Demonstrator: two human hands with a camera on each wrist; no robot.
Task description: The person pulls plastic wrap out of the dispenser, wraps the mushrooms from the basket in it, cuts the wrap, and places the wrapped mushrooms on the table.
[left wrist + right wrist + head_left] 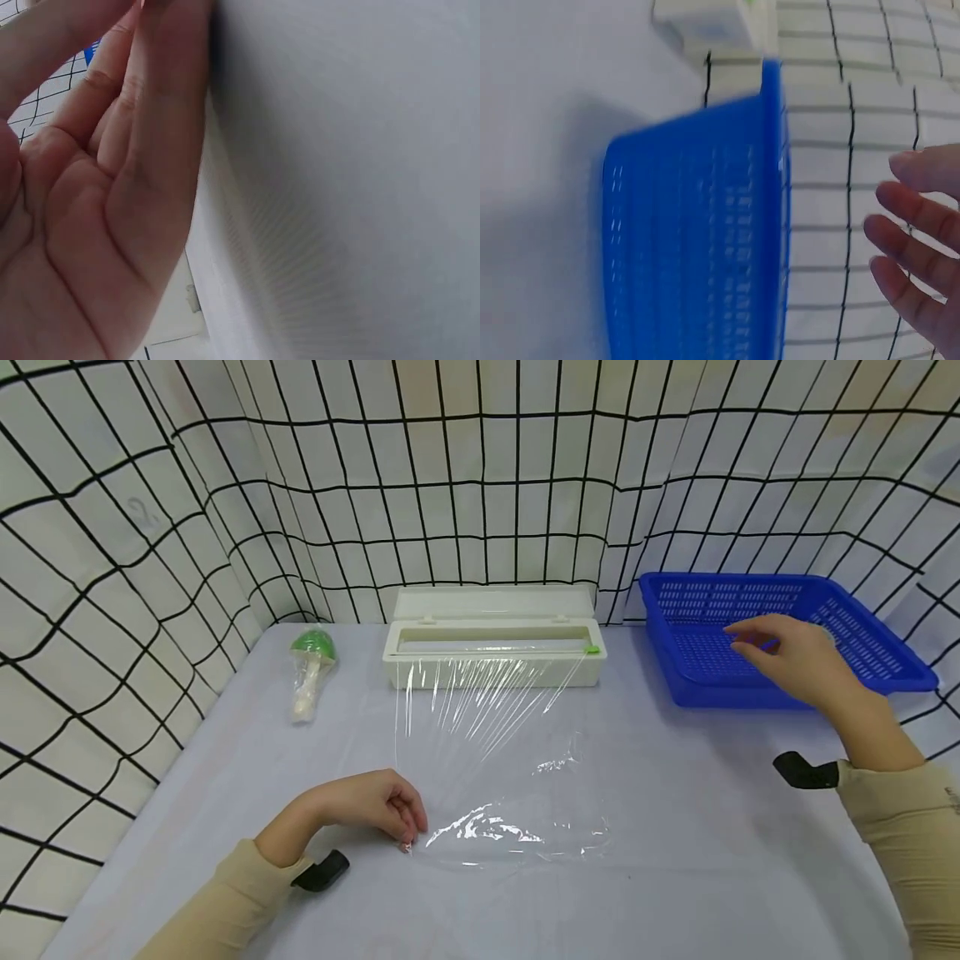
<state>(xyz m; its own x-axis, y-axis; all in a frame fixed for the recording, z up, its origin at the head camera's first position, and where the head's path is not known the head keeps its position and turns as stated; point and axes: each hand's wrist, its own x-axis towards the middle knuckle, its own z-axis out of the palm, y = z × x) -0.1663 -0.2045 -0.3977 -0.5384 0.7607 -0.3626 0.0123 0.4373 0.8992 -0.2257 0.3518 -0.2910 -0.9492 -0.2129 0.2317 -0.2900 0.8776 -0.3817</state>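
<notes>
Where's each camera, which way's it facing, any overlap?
Head: worn on head; forward, down at clear film and white box; left hand, right hand, sleeves show.
Left wrist: worn there; along palm and white tabletop; palm, fingers show.
Right wrist: worn there; toward blue basket; fingers show.
Head and right wrist share basket, right hand.

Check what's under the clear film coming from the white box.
The white box's front wall and the pale tablecloth show through the clear film. Glare masks patches, and the left hand covers whatever lies beneath it at the near-left corner.
</notes>
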